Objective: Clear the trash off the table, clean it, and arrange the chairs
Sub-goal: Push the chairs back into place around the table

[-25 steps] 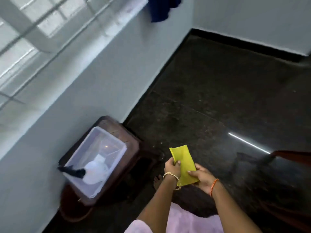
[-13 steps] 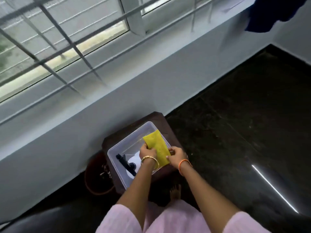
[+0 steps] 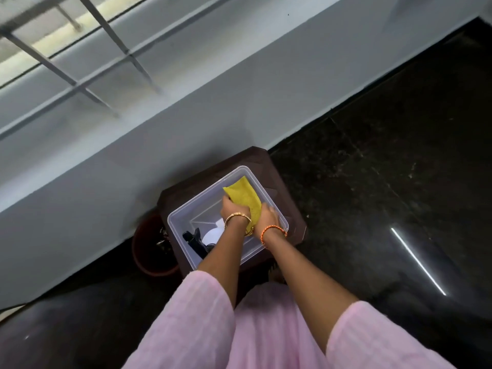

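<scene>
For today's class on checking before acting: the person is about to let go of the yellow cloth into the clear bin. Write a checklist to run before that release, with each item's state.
1. Both hands on cloth: left hand and right hand hold the yellow cloth: ok.
2. Cloth over the clear bin, within its rim: ok.
3. Bin rests squarely on the brown stool: ok.
4. Spray bottle lies clear of the drop spot: ok.
5. Cloth dry or clean: cannot tell.
6. Cloth touching the bin floor: cannot tell.

Yellow cloth [image 3: 243,199] — lower, inside bin [image 3: 186,213]
</scene>
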The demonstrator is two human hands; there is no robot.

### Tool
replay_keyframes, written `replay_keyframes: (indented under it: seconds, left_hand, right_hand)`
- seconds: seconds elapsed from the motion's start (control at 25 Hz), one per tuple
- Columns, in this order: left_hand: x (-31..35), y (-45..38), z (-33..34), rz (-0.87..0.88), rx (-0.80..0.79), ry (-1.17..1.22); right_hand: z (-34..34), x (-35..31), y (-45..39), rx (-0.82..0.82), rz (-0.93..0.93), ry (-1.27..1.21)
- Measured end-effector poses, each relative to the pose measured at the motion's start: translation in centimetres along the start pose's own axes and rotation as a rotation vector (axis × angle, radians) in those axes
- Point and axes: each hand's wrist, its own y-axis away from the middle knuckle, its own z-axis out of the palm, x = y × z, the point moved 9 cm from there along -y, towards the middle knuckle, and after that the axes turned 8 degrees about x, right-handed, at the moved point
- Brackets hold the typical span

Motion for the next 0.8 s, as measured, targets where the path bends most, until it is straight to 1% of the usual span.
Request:
replay_keyframes:
  seconds: [0.08, 0.16, 0.32, 0.44, 0.56, 0.64, 0.76, 0.8]
  left_hand:
    - [0.0, 0.2, -0.1, 0.003, -0.005, -0.027]
    - [0.3, 0.6, -0.6, 0.031, 0.005, -0.082]
    - [1.6, 3.5, -1.5, 0.208, 0.057, -0.256]
    - [2.7, 6.6, -1.2, 0.362, 0.034, -0.376]
    - [4.7, 11.4, 1.6, 0.608, -0.026, -0.574]
    - [5.7, 16.1, 4.9, 0.780, -0.113, -0.689]
    - [7.0, 23.4, 10.4, 0.926, -0.293, -0.745]
    - [7.6, 25.7, 12.4, 0.972, -0.336, -0.761]
  right_hand:
    - [0.4, 0.2, 0.5, -0.029, -0.026, 0.049]
    - [-0.1, 0.4, 1.2, -0.005, -0.053, 0.053]
    - [-4.1, 1.3, 2.9, 0.157, -0.070, -0.012]
    - [-7.2, 3.2, 4.2, 0.176, -0.050, -0.115]
    - [-11.0, 6.9, 5.7, 0.203, 0.005, -0.206]
    - [-13.9, 10.8, 6.9, 0.232, 0.066, -0.252]
    - [-17.4, 18.2, 8.7, 0.274, 0.157, -0.331]
    - [-18.8, 20.7, 9.2, 0.312, 0.192, -0.356]
